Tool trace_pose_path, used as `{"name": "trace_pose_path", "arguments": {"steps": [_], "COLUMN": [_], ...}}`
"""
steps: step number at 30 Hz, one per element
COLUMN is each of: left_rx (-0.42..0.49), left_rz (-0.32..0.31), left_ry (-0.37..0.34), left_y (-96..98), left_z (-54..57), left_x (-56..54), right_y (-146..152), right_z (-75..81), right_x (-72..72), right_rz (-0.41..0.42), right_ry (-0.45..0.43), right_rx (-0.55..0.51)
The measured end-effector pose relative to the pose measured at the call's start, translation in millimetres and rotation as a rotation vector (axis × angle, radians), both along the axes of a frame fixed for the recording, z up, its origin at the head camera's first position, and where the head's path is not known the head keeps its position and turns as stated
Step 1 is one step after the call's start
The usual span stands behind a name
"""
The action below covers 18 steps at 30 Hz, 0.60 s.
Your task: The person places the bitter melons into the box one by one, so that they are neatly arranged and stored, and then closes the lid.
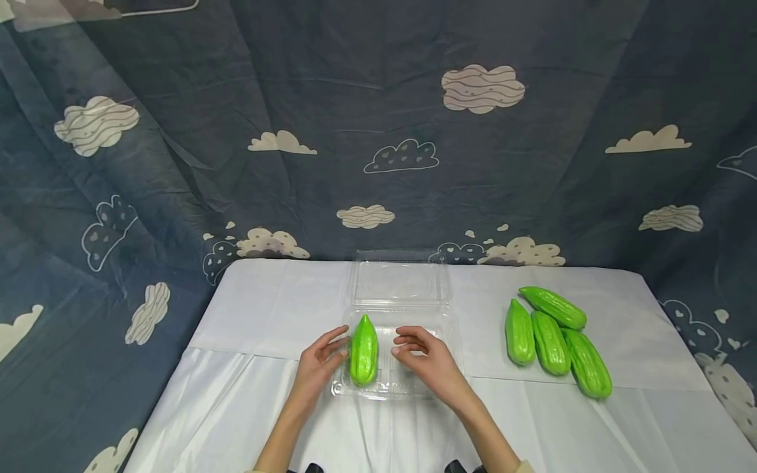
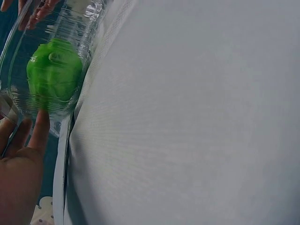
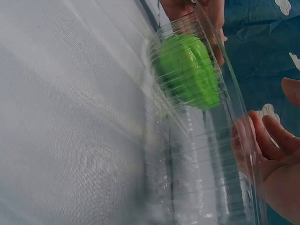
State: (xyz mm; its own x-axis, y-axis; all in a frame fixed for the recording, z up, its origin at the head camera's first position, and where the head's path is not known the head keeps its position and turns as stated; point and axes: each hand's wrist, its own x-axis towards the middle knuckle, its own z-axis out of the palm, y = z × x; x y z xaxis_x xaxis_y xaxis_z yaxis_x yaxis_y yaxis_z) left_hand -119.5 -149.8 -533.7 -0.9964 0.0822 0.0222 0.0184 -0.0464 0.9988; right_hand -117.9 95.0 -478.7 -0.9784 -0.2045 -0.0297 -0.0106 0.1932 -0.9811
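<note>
Gourd (image 1: 363, 351) in the clear box (image 1: 387, 380), left side, on the head view! Left hand (image 1: 321, 362) beside it, right hand (image 1: 432, 364) across from it, both loose-fingered, holding nothing; four more gourds (image 1: 551, 343) lie off right. Left wrist: fingertips (image 2: 43, 119) by the box. Right wrist: gourd shows through plastic.

I see, remotely, a glossy green gourd (image 1: 363, 351) lying along the left edge inside a clear plastic container (image 1: 387, 376), tip toward the counter's (image 1: 272, 299) far edge, lid (image 1: 401, 282) open.
</note>
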Motion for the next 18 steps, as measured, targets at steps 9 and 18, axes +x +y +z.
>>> {"name": "trace_pose_path", "arguments": {"steps": [9, 18], "left_rx": [-0.012, -0.021], "left_rz": [0.013, 0.020], "left_ry": [-0.012, -0.048], "left_y": [0.3, 1.9], "left_z": [-0.7, 3.3], "left_x": [0.7, 1.2], "right_y": [16.1, 34.3], "right_z": [1.9, -4.0], "right_x": [6.4, 12.6], "right_rz": [-0.035, -0.063], "right_ry": [0.031, 0.116], "right_rx": [-0.002, -0.033]}}
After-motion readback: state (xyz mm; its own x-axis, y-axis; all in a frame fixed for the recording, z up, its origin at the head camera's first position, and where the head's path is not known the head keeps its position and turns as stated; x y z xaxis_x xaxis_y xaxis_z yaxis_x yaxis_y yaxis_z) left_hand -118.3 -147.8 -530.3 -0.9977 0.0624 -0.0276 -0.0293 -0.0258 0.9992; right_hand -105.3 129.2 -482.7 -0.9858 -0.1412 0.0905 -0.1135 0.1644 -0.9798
